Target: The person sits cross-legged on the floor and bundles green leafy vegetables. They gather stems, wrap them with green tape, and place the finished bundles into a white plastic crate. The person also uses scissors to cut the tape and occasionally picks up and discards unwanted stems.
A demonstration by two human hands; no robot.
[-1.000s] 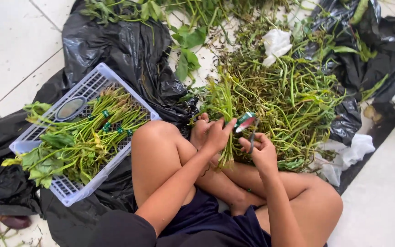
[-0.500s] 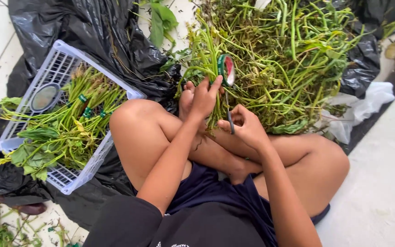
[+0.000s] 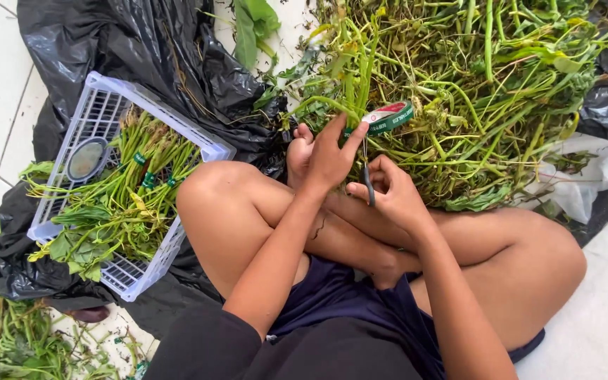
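Note:
I sit cross-legged on the floor. My left hand [image 3: 328, 158] reaches forward, its fingertips holding a green and red tape roll [image 3: 387, 116] against a big pile of green stems [image 3: 473, 84]. Just below it, my right hand [image 3: 388, 193] pinches a thin dark strip [image 3: 368, 184] that runs down from the roll. The two hands almost touch above my crossed legs. A few stems from the pile lie under my left hand.
A white plastic basket [image 3: 110, 88] at my left knee holds tied green bundles [image 3: 128, 204] and a round lid [image 3: 87, 158]. Black plastic sheeting [image 3: 142, 49] lies under basket and pile. Loose greens [image 3: 1, 331] lie bottom left, a white bag [image 3: 599, 169] right, on white tiles.
The view has drawn closer to the pile. My left hand has carried the tape roll a little to the right, and my right hand has closed on the strip beneath it.

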